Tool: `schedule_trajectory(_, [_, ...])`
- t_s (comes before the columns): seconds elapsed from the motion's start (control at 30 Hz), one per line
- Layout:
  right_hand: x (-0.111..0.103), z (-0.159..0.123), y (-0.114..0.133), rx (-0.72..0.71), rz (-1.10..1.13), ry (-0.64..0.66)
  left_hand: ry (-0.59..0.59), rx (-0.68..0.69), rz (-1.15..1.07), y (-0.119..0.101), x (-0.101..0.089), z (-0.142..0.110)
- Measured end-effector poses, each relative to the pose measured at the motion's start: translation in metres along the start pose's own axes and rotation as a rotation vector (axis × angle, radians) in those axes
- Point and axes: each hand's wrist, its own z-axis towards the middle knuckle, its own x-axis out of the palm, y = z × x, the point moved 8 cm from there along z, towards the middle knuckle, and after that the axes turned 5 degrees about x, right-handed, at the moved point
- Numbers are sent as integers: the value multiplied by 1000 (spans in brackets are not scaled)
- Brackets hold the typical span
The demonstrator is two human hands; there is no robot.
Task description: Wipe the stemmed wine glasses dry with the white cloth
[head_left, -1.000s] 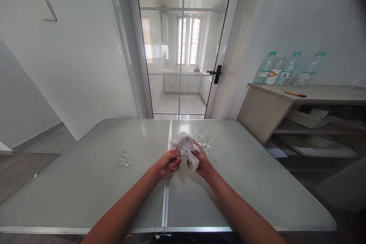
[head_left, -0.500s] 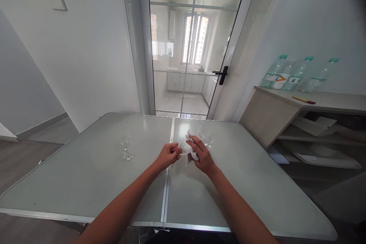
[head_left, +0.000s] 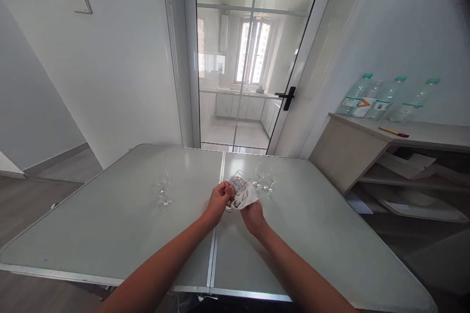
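Near the middle seam of the table, my left hand (head_left: 219, 199) is closed on a clear stemmed glass (head_left: 240, 176), around its stem or lower part. The glass is tilted, its bowl pointing away and to the right. A white cloth (head_left: 246, 196) lies against the bowl. My right hand (head_left: 254, 215) is under the cloth and presses it to the glass; its fingers are mostly hidden. Just right of the held glass stand two clear stemmed glasses (head_left: 270, 183). Several more clear glasses (head_left: 163, 190) are grouped on the left half of the table.
The grey folding table (head_left: 110, 234) has a metal seam and metal edging. Beyond it is a glazed door (head_left: 242, 122) with a black handle (head_left: 289, 98). At right, a wooden shelf unit (head_left: 352, 144) carries several plastic bottles (head_left: 384, 102) and a yellow-red pen-like item (head_left: 393, 132).
My right hand has turned from lying over the cloth to beneath it. The cloth is now spread around the bowl, and the glass points farther away. The view has shifted slightly.
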Motion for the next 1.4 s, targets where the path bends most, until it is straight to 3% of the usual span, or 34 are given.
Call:
schedule_trajectory(0.23, [-19,2,-20,61,-112,-84,-187,46,195,-8,-27,3])
schedule_trajectory(0.33, [-12,2,-27,190,-102,-7,-59,51,75,-15,-19,4])
schedule_trajectory(0.43, [1,-1,-33,329,-18,154,145,-109,-180,-8,-1,2])
schedule_trajectory(0.53, [6,-4,-34,400,10,258,122,-143,-207,-8,-1,1])
schedule_trajectory(0.6, [1,0,-29,342,-109,248,51,-69,-102,-15,-8,3])
schedule_trajectory(0.73, [-11,7,0,7,-578,54,-88,101,284,-34,-20,1])
schedule_trajectory(0.8, [-9,6,6,-58,-641,22,-104,145,329,-37,-21,-1])
schedule_trajectory(0.97, [-5,3,-23,296,-106,148,38,91,-36,-27,-17,2])
schedule_trajectory(1.03, [-18,6,-23,286,25,12,20,149,-60,-34,-24,5])
schedule_trajectory(1.1, [-35,9,-18,190,54,-177,-14,252,-13,-46,-30,6])
schedule_trajectory(1.17, [-40,10,-15,153,47,-226,-20,331,17,-56,-31,6])
schedule_trajectory(1.3, [-15,9,-15,219,66,38,50,353,28,-63,-20,2])
schedule_trajectory(1.4, [-8,6,-12,257,80,97,100,355,121,-65,-13,-2])
